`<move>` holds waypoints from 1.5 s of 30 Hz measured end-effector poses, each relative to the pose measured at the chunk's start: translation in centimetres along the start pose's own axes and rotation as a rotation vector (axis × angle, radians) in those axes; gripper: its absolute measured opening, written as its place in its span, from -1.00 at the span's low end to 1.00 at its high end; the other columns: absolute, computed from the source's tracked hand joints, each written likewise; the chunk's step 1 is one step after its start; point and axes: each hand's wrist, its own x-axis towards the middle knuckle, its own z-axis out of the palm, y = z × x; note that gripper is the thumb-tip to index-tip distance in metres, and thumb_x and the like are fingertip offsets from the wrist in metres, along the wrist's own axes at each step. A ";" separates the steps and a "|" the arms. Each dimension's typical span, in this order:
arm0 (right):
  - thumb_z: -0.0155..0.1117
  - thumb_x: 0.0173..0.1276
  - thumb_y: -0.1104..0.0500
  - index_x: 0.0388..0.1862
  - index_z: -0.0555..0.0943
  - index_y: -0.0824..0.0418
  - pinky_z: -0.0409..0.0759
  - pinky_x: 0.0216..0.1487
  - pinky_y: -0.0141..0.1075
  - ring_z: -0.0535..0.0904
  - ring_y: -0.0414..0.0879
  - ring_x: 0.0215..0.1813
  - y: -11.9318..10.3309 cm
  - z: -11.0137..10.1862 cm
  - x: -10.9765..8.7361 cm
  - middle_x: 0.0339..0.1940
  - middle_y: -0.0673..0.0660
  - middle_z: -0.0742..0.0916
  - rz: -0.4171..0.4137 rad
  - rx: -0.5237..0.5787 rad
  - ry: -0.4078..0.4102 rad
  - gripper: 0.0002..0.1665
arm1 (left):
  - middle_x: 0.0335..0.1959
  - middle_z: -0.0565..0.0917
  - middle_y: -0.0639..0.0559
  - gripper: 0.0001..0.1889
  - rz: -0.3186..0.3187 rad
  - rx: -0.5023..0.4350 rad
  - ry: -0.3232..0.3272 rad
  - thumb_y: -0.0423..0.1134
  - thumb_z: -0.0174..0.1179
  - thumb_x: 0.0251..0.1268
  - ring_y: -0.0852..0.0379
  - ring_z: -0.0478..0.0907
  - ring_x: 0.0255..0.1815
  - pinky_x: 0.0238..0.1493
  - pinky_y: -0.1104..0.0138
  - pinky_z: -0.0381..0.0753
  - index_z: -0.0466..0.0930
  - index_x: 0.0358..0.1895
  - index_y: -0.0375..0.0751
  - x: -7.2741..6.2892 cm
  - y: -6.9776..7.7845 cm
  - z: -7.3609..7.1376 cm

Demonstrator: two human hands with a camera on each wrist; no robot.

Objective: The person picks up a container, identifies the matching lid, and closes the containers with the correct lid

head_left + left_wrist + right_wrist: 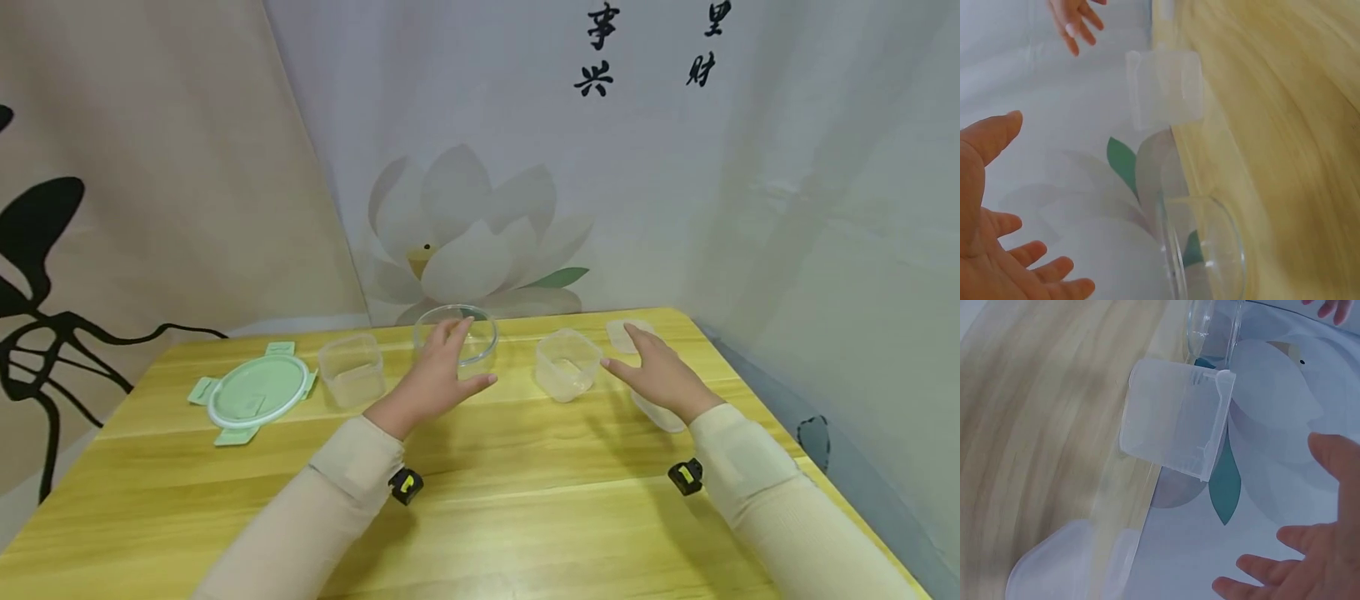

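My left hand [432,379] is held above the table with fingers and thumb spread, in front of a round clear glass bowl [486,354]. Nothing is in its grasp. My right hand [665,375] hovers at the right, thumb apart from the fingers, also holding nothing. Just left of that hand stands a clear square plastic container [566,367], which the right wrist view shows as an open translucent box [1172,419]. Partly hidden below the right hand lies a translucent lid [658,412], and behind it lies another translucent lid [622,333].
A second clear plastic container [351,375] stands left of the bowl. At the far left lies a round green lid [258,390] with its clip flaps spread out. The wooden table [510,517] ends at a printed curtain [645,208] behind.
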 end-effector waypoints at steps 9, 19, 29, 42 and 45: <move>-0.01 0.45 -0.27 0.56 -0.19 0.32 0.14 0.34 0.30 0.03 0.41 0.46 0.5 0.6 0.9 0.52 0.45 0.06 0.075 0.201 -0.018 0.05 | 0.49 -0.01 -0.26 -0.14 -0.056 -0.177 0.003 0.05 0.20 0.32 -0.27 0.14 0.43 0.32 -0.15 0.27 -0.07 0.54 -0.13 2.2 -0.1 1.4; -0.01 0.46 -0.23 0.57 -0.16 0.27 0.20 0.35 0.23 0.13 0.37 0.44 0.4 1.3 2.1 0.47 0.47 0.17 0.165 0.392 -0.004 -0.01 | 0.45 0.11 -0.26 -0.19 -0.102 -0.291 -0.024 -0.03 0.19 0.36 -0.22 0.21 0.40 0.24 -0.07 0.41 -0.04 0.53 -0.17 4.4 0.4 2.7; -0.05 0.50 -0.13 0.56 -0.13 0.29 0.22 0.36 0.20 0.17 0.31 0.45 0.7 2.6 2.8 0.53 0.37 0.10 0.255 0.637 -0.001 -0.10 | 0.41 0.22 -0.29 -0.24 -0.134 -0.373 -0.023 -0.11 0.19 0.36 -0.24 0.29 0.35 0.21 -0.03 0.45 0.03 0.51 -0.23 6.1 1.4 4.4; -0.08 0.54 -0.03 0.52 -0.01 0.33 0.20 0.41 0.11 0.06 0.28 0.50 1.1 3.9 3.4 0.54 0.33 0.09 0.349 0.817 -0.030 -0.24 | 0.41 0.21 -0.35 -0.28 -0.149 -0.409 -0.059 -0.09 0.13 0.40 -0.27 0.24 0.38 0.28 -0.06 0.37 0.05 0.48 -0.32 7.2 1.6 7.0; -0.08 0.54 -0.03 0.51 0.01 0.35 0.22 0.40 0.10 0.05 0.29 0.50 1.1 4.4 3.4 0.54 0.34 0.08 0.356 0.825 -0.029 -0.25 | 0.41 0.23 -0.34 -0.29 -0.168 -0.425 -0.050 -0.08 0.13 0.41 -0.26 0.24 0.39 0.28 -0.06 0.37 0.06 0.47 -0.33 7.3 1.3 7.7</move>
